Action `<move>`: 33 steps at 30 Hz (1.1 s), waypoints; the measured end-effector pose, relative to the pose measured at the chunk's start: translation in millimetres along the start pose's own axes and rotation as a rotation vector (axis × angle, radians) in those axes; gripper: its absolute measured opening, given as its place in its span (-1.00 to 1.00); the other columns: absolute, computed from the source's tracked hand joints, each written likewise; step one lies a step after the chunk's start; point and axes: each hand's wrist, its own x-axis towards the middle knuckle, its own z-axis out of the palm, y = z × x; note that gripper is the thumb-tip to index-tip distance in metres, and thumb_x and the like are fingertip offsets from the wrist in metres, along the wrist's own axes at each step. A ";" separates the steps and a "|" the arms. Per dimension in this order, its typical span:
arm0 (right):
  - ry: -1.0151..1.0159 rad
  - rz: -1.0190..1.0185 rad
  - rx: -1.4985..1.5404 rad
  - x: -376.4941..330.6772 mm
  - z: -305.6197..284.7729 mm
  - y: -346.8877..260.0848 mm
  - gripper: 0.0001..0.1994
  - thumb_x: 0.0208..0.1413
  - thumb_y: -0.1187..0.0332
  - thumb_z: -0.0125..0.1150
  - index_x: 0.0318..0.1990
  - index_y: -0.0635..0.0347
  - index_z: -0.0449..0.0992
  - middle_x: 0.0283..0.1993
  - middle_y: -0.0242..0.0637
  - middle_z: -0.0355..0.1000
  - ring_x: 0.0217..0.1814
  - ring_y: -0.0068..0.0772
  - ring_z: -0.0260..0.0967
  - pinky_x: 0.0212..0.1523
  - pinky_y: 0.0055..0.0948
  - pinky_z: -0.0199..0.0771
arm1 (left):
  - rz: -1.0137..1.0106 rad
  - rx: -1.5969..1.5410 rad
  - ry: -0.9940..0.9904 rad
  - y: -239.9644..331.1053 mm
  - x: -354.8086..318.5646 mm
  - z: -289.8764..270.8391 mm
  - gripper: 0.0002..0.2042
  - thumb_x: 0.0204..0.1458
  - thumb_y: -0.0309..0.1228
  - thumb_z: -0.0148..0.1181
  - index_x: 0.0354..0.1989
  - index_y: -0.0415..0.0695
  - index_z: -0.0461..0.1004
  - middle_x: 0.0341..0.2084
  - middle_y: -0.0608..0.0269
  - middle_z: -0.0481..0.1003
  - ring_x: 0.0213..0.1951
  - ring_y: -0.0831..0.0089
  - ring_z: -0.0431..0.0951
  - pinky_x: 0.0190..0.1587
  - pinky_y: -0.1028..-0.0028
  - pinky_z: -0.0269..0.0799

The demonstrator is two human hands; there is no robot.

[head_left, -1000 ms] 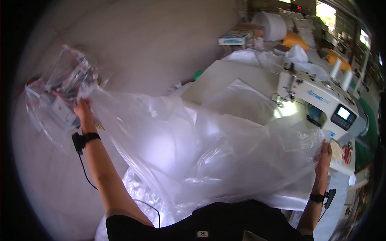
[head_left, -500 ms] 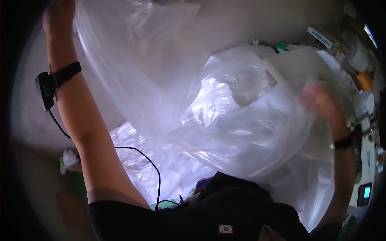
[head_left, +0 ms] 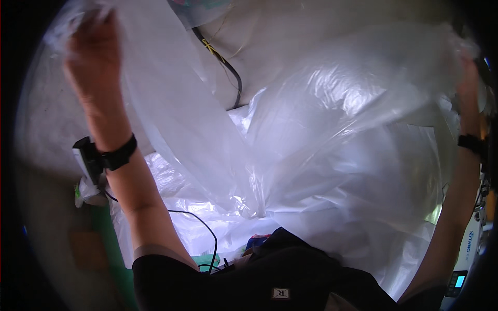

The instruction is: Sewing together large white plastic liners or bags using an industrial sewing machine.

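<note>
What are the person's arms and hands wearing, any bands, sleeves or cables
Both forearms are bare below short black sleeves. The left hand has a black wristband carrying a small dark boxy device, with a thin black cable trailing toward the body. The right hand has a black wristband too. No gloves.

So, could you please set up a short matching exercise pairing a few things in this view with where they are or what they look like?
Things:
1. left hand
2. right hand
3. clear plastic sheet
4. black cable

Places or states:
A. stretched between both raised hands
B. gripping the sheet's edge at the upper left
C. running over the pale surface at the top, behind the sheet
D. gripping the sheet's edge at the far right

Pairs: 1-B, 2-D, 3-A, 4-C
</note>
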 end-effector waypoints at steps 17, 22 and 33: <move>-0.803 -0.045 -1.655 -8.6 -17.3 174.1 -0.06 -0.07 0.11 0.40 0.43 0.10 -0.02 0.27 -0.05 0.30 0.30 -0.15 0.26 0.28 -0.10 0.25 | 0.781 2.337 -0.520 22.1 171.6 -158.5 -0.68 0.10 -0.28 0.19 -0.01 -0.13 0.44 -0.02 0.16 0.46 0.00 0.23 0.44 0.09 0.12 0.34; -0.970 -0.332 -1.544 -63.3 37.6 197.2 -0.21 0.02 0.15 0.28 0.38 0.17 0.07 0.27 -0.05 0.31 0.28 -0.16 0.28 0.26 -0.16 0.29 | 1.004 2.535 -0.275 -0.8 173.7 -266.0 -0.66 0.07 -0.30 0.18 0.00 -0.15 0.42 0.00 0.08 0.43 -0.02 0.16 0.44 0.07 0.11 0.35; -0.451 -0.220 -0.813 -108.0 24.2 86.0 -0.59 0.37 0.23 -0.10 0.22 0.33 0.32 0.24 -0.14 0.35 0.21 -0.16 0.35 0.25 -0.23 0.33 | 0.616 3.141 -0.255 -73.1 -7.4 -487.9 -0.54 -0.03 -0.33 0.28 0.05 -0.23 0.38 -0.01 -0.02 0.42 0.01 0.06 0.46 0.02 0.10 0.39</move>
